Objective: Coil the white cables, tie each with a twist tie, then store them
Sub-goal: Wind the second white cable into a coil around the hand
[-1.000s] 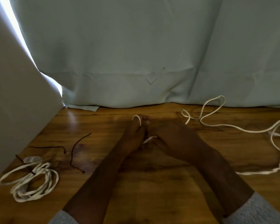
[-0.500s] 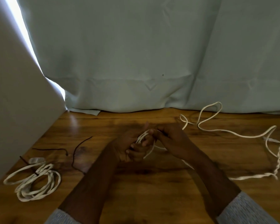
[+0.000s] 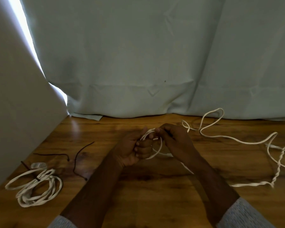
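My left hand [image 3: 135, 148] is curled round a small loop of white cable [image 3: 158, 150] at the middle of the wooden table [image 3: 155, 186]. My right hand [image 3: 173, 139] pinches the same cable at the top of the loop. The rest of that cable [image 3: 234, 137] trails loose and partly twisted over the table to the right. A coiled white cable [image 3: 38, 186] bound with a dark twist tie lies at the front left. Two loose dark twist ties [image 3: 79, 155] lie between that coil and my left arm.
A pale curtain [image 3: 138, 63] hangs along the table's far edge. A white wall or panel [image 3: 15, 112] closes off the left side. A small clear plastic piece [image 3: 38, 165] sits by the tied coil.
Both hands have lifted off the table and drawn nearer to me. The cable now forms a loop round my left fingers, where before only a short bit showed at the fingertips.
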`<state>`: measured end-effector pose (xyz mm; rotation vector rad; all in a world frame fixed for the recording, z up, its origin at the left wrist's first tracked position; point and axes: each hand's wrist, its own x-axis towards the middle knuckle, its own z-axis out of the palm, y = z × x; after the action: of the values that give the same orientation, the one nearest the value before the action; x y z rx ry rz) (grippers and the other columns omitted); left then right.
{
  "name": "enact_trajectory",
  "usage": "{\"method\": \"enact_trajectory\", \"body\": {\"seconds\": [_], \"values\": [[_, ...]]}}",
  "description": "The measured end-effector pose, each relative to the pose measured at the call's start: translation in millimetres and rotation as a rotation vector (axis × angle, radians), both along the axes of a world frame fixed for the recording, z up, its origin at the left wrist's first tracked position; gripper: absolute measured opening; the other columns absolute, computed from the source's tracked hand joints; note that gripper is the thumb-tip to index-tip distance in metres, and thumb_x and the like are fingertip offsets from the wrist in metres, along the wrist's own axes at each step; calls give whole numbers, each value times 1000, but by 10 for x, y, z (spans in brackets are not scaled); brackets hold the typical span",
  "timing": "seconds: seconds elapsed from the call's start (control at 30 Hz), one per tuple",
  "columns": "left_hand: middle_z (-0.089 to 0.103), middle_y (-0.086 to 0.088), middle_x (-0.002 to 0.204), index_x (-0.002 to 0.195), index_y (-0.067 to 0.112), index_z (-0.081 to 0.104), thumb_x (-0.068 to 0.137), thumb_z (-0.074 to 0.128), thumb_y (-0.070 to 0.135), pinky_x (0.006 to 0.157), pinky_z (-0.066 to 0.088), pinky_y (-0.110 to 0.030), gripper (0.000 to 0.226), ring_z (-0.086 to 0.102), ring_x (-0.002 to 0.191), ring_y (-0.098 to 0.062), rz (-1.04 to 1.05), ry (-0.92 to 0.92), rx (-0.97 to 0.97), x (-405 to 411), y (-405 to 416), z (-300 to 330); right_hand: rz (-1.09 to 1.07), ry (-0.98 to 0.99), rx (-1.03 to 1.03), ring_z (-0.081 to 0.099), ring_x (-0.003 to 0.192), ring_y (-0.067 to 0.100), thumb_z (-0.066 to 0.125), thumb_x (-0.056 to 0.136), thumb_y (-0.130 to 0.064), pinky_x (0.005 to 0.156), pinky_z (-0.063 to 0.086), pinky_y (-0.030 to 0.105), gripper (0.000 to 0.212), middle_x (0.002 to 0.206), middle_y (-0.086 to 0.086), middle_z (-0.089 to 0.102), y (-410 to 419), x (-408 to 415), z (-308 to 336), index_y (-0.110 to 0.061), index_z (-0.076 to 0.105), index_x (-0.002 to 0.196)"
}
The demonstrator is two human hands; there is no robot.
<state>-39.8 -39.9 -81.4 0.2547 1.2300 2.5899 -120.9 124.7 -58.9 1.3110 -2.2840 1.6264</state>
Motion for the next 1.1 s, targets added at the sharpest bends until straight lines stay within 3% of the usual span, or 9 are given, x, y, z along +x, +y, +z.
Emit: {"method": "enact_trajectory", "body": {"seconds": [0.1,0.23,0.37,0.5,0.7,0.77,0.83,0.93,1.1], "values": [[27,7,54,100,5,62,102,39,33,41,22,-21,36,23,41,-6,-13,39,99,-5,-34,-12,46,-18,46,59,58,-2,54,103,-21,54,39,10,22,65,-13,62,20,2,-27,-12,72,94],[27,6,54,107,1,63,100,51,37,41,24,-20,38,24,41,-6,-54,64,100,22,-139,-13,54,124,52,63,61,3,47,105,-29,57,39,10,23,67,-11,64,11,11,-50,-27,64,90],[26,7,52,95,5,66,100,42,42,39,25,-18,44,23,40,-6,-6,15,-5,51,-79,1,-17,224,18,64,64,5,46,106,-30,58,38,10,23,67,-13,62,27,-3,-45,-23,67,97],[25,7,53,90,7,63,100,36,41,39,23,-19,45,21,40,-6,29,4,24,38,-23,30,-70,249,32,65,69,2,47,105,-33,59,40,9,24,74,-12,68,18,-32,-81,-22,68,103],[31,5,58,91,10,52,104,33,34,43,21,-21,33,23,45,-6,28,41,142,24,-35,55,-57,294,151,58,62,-2,48,105,-25,55,34,11,23,62,-19,54,10,-43,-109,-32,57,85],[31,5,60,95,9,49,104,34,29,44,23,-21,27,25,47,-6,43,65,169,24,-41,64,-53,325,248,58,66,0,48,105,-26,59,33,13,18,70,-18,57,23,-59,-134,-33,56,90],[30,4,62,102,6,48,103,39,23,46,24,-21,19,28,48,-6,83,105,207,22,-79,63,-61,361,381,63,82,5,47,104,-30,64,39,19,14,93,-11,66,45,-50,-136,-30,58,112],[35,5,59,109,0,53,98,54,17,46,24,-21,20,34,45,-5,175,145,237,17,-124,56,-78,458,587,64,101,17,43,106,-34,70,41,24,36,116,0,66,59,31,-82,-26,44,140],[44,4,56,110,-5,64,89,68,13,43,34,-20,28,43,44,-6,300,157,273,7,-91,30,-96,572,711,66,105,23,43,105,-38,78,52,35,42,122,4,65,44,148,4,-23,39,144]]}}
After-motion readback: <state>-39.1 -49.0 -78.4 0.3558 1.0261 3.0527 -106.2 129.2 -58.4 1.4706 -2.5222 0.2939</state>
